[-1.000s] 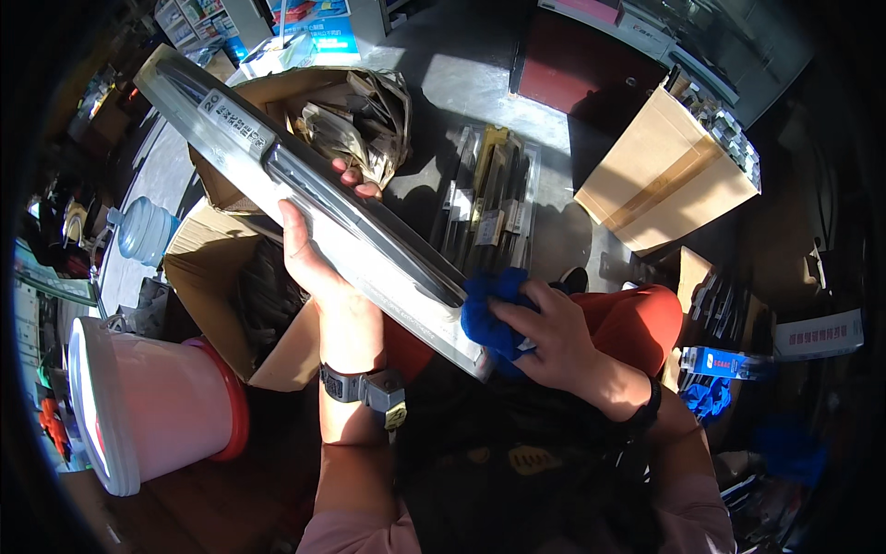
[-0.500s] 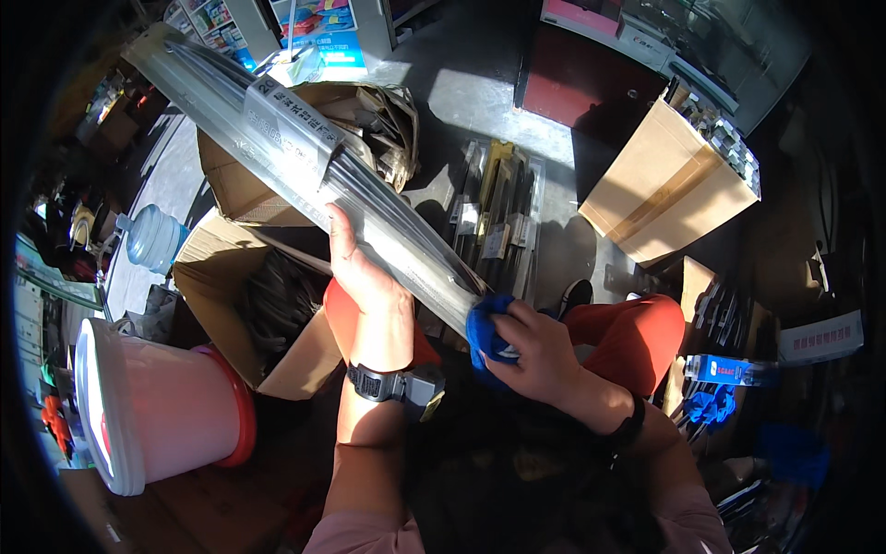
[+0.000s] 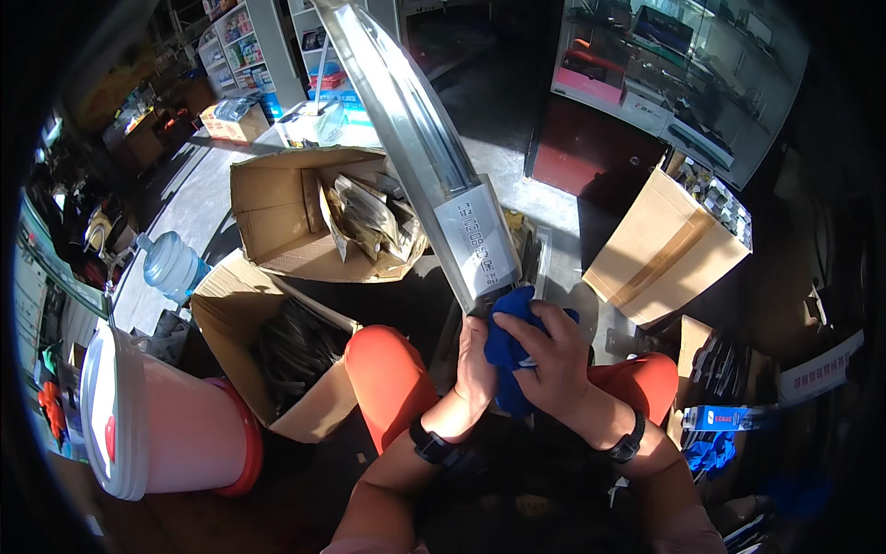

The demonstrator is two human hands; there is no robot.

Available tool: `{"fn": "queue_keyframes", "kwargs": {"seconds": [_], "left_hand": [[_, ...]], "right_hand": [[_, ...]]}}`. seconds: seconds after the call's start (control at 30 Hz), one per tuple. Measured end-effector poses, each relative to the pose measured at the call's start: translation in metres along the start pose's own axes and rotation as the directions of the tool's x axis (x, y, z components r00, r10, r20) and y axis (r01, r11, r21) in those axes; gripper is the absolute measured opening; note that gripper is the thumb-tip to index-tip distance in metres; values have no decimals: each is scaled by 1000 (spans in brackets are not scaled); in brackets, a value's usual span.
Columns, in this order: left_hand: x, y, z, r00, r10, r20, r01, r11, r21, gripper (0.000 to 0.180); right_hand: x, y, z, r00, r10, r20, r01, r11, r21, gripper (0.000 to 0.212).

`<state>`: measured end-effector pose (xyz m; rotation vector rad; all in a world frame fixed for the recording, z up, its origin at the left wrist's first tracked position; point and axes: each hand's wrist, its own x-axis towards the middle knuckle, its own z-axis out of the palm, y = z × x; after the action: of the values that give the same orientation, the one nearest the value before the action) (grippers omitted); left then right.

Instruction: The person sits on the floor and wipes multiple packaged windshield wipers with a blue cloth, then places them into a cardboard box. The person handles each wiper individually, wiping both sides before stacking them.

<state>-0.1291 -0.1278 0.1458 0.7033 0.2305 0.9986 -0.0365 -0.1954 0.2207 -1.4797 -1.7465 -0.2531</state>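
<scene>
A long clear plastic package, with dark and silvery strips inside that look like a wiper blade, rises from my hands toward the far side. A white printed label lies across its lower part. My left hand is closed at the package's near end, where the fingers are partly hidden. A crumpled blue cloth is gripped in my right hand, pressed against that same end. My two hands are close together over my lap, between my red-clad knees.
Open cardboard boxes stand on the left, one with torn packaging, one with black strips. A pink-and-white bucket and a water jug are further left. On the right stand a tall filled carton and a blue box.
The package has swung from slanting left to nearly upright, showing its printed label. My left hand has slid from its middle to the near end, beside my right hand with the cloth.
</scene>
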Motion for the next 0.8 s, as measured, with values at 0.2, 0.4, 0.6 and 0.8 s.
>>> {"fn": "queue_keyframes", "kwargs": {"seconds": [0.2,0.4,0.6,0.8], "left_hand": [[-13,-46,-15,964,182,193,-262,771,581,68],[-11,-52,13,874,295,386,-484,587,649,68],[5,-18,-17,862,341,374,-502,483,717,66],[-3,-55,-28,830,125,544,-532,468,705,60]], "right_hand": [[109,14,-34,907,-160,-389,99,980,-173,59],[194,43,-95,833,-71,-548,70,997,-24,38],[54,13,-45,995,18,-96,-26,996,-88,57],[168,59,-135,772,-82,-630,-9,990,-140,43]]}}
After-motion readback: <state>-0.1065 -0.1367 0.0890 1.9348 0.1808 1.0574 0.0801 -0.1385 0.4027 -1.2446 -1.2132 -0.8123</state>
